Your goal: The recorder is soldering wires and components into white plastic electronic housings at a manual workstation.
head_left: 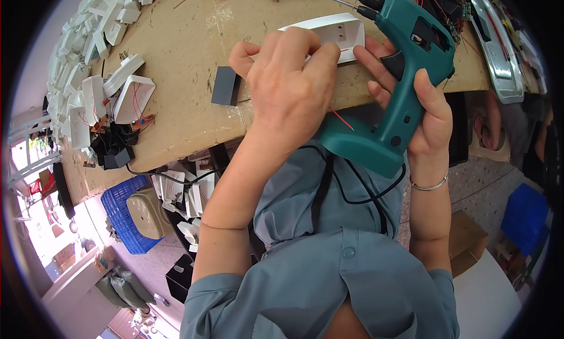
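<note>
head: drill (pixel 405 98) inside right grip (pixel 435 120)

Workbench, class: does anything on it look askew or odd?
Yes: at the workbench's left, white plastic casings lie tipped at mixed angles, red wires showing in some, beside tangled black wires. It looks untidy; damage I cannot tell.

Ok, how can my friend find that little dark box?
Find the brown table, then the person's left hand. Just left of it lies the dark box, a plain block set apart from the wires and white cases farther left.
</note>
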